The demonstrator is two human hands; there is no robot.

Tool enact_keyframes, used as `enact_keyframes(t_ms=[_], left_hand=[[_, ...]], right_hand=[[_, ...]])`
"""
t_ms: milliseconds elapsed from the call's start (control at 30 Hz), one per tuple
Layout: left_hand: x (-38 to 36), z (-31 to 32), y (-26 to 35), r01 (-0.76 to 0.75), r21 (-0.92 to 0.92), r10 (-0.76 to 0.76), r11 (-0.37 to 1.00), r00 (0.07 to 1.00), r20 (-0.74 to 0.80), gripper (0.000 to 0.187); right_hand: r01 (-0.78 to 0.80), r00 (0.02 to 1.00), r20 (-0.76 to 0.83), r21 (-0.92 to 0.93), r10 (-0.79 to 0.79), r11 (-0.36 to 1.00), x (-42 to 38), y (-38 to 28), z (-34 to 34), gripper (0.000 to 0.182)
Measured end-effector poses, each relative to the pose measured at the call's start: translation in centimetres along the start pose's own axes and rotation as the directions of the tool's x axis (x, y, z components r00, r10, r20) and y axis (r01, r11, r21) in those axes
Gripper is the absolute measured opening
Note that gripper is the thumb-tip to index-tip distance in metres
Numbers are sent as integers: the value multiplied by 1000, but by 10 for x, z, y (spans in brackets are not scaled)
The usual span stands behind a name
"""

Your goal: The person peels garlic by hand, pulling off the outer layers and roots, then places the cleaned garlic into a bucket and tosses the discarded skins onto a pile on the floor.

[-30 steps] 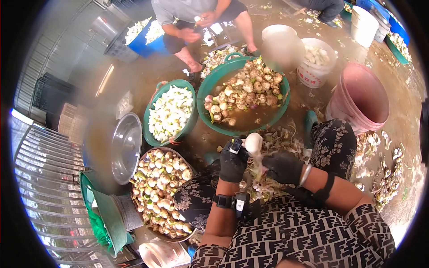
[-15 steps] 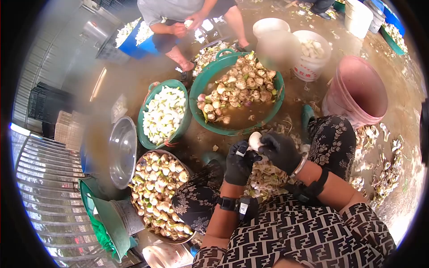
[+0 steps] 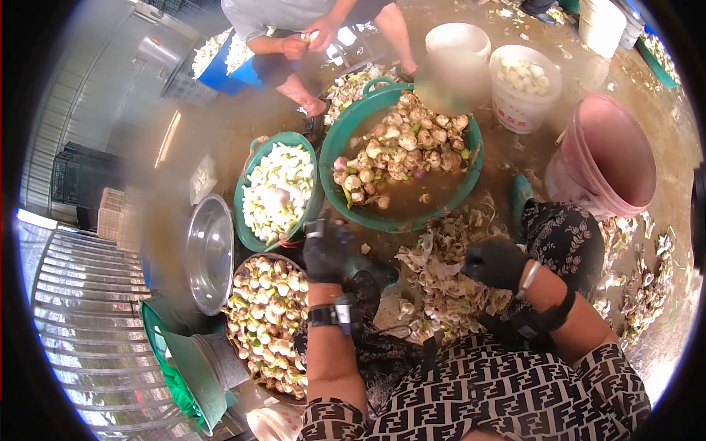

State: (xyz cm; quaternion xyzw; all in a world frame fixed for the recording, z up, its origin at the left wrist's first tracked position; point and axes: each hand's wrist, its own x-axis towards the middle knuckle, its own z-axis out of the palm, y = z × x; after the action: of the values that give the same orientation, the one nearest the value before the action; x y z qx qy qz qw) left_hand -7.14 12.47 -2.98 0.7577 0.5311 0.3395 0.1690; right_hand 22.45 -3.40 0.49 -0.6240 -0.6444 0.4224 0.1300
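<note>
My left hand (image 3: 326,251), in a black glove, reaches beside the green tub (image 3: 241,209) of white peeled garlic bulbs (image 3: 276,176). Its fingers are smeared by motion. A blurred pale shape over those bulbs may be a bulb in motion. Below that hand stands a basin of partly cleaned garlic bulbs (image 3: 266,316). My right hand (image 3: 496,263), also black-gloved, is closed above the heap of garlic peelings (image 3: 448,283); anything inside it is hidden. Ahead, a large green basin (image 3: 403,224) contains brownish water and dirty garlic bulbs (image 3: 408,147).
A clear plastic bowl (image 3: 209,253) leans at the left. To the right are a pink bucket (image 3: 599,158) and a white bucket (image 3: 523,95) with pale pieces inside. Across from me a person (image 3: 294,29) holds a garlic bulb. Peelings litter the right-hand floor.
My left hand has moved left, from my lap to the tub of white garlic. My right hand has shifted slightly right and down. The white bulb formerly between my hands is gone from there.
</note>
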Motion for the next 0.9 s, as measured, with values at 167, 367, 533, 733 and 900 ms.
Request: enact_keyframes(t_ms=[167, 367, 533, 733, 900], left_hand=[[27, 101, -63, 220, -92, -140, 971, 838, 527, 29], [70, 187, -81, -126, 510, -330, 851, 628, 705, 53], [86, 251, -156, -159, 419, -319, 894, 431, 844, 62], [99, 233, -120, -509, 236, -165, 828, 181, 970, 49], [49, 179, -47, 226, -354, 73, 908, 745, 664, 50]], right_hand=[[84, 982, -180, 90, -66, 992, 15, 17, -22, 25], [89, 938, -346, 251, 4, 964, 34, 29, -32, 34], [-3, 926, -349, 369, 141, 929, 48, 34, -49, 32], [97, 911, -412, 176, -16, 980, 54, 41, -46, 37], [141, 927, -374, 245, -41, 959, 58, 35, -25, 37]])
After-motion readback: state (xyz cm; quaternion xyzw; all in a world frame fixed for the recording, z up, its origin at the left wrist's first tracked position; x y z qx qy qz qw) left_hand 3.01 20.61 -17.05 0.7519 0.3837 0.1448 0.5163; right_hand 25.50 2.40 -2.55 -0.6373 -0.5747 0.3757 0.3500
